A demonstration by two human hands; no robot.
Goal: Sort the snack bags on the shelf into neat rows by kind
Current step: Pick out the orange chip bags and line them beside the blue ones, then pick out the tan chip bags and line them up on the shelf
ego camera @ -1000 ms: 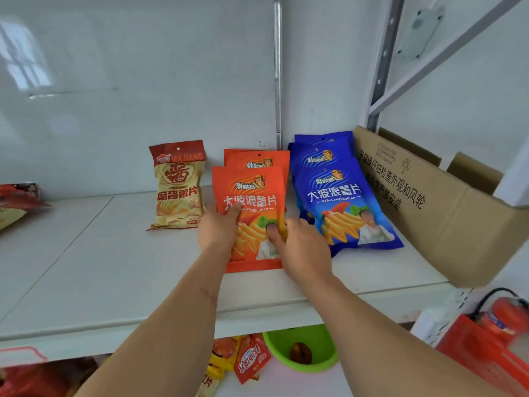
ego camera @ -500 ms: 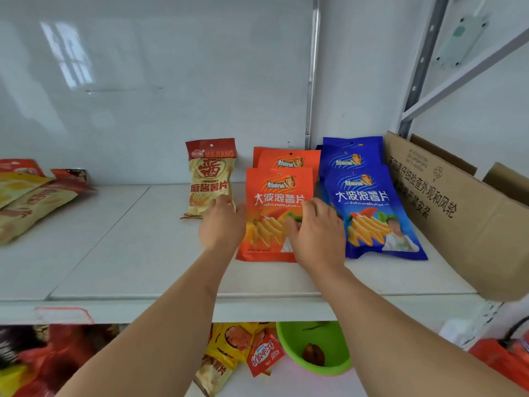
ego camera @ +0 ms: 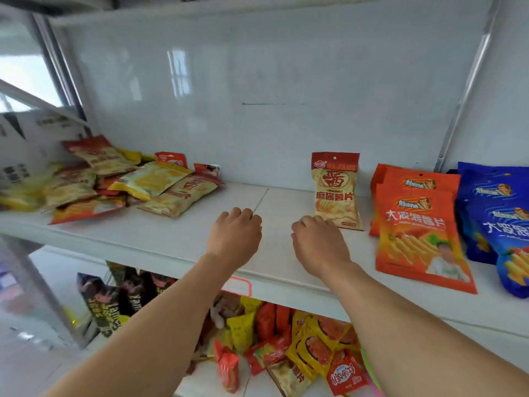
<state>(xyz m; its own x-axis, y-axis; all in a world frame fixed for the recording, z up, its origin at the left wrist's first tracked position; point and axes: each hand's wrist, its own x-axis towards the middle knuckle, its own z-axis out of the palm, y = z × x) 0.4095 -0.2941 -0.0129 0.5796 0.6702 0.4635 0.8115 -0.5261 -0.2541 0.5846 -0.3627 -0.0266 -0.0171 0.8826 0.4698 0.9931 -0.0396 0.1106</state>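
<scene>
Snack bags (ego camera: pixel 120 184) lie jumbled at the shelf's (ego camera: pixel 177 239) left end, well off to the left of both loosely curled, empty hands, the left hand (ego camera: pixel 234 236) nearer the heap, the right hand (ego camera: pixel 319 242) just beside the upright yellow bag (ego camera: pixel 336 190).

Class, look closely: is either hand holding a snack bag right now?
No: the left hand and right hand hover over the bare shelf, gripping nothing.
</scene>
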